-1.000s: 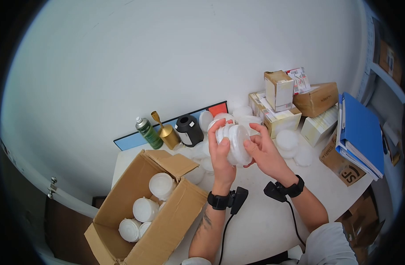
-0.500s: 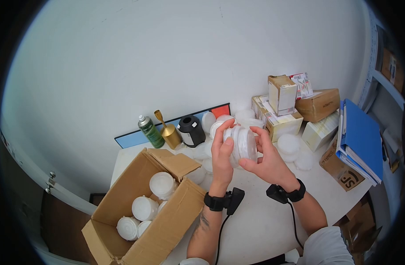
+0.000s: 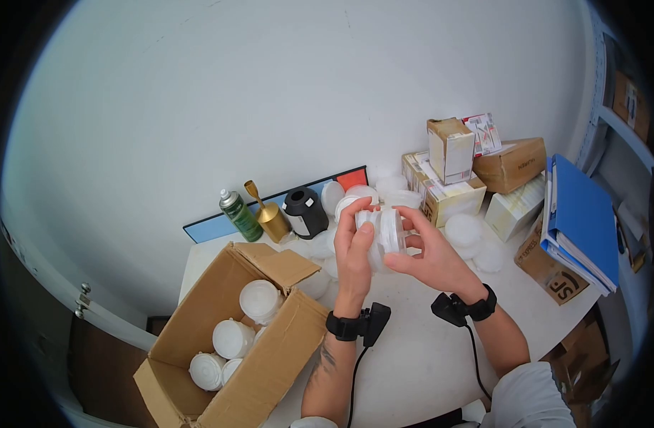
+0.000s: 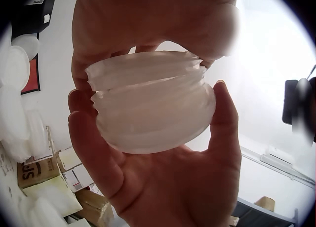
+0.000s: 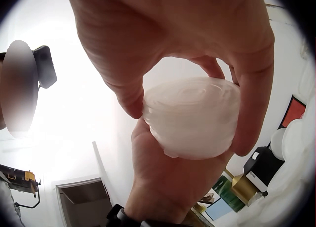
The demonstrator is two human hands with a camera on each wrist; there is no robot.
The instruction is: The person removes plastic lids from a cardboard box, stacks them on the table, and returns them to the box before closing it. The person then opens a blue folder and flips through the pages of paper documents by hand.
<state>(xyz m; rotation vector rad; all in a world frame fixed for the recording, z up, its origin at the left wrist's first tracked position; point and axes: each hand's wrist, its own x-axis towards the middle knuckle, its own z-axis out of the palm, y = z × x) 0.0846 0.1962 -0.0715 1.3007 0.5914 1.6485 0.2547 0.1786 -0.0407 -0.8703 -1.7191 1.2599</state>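
Between both hands, in front of the wall, is a short stack of round, translucent white plastic lids (image 3: 392, 232), held on edge above the table. My left hand (image 3: 354, 264) grips the stack's left part, thumb on the near side. From the right, my right hand (image 3: 442, 262) holds the other end, thumb below and fingers over the top edge. The left wrist view shows the ridged rims of the stacked lids (image 4: 153, 103), with a slanting gap between two groups. In the right wrist view the fingers span the end lid (image 5: 197, 118).
An open carton (image 3: 280, 342) holding several white tubs (image 3: 233, 338) stands at the left. Loose white lids (image 3: 464, 230) lie behind the hands. A spray can (image 3: 241, 215), gold holder (image 3: 272, 220) and black canister (image 3: 305, 212) line the wall. Boxes (image 3: 451, 150) and blue binders (image 3: 585, 217) fill the right.
The stack has turned from facing the head camera to standing more edge-on. My right hand has shifted its grip, with its thumb moving down to the lower edge.
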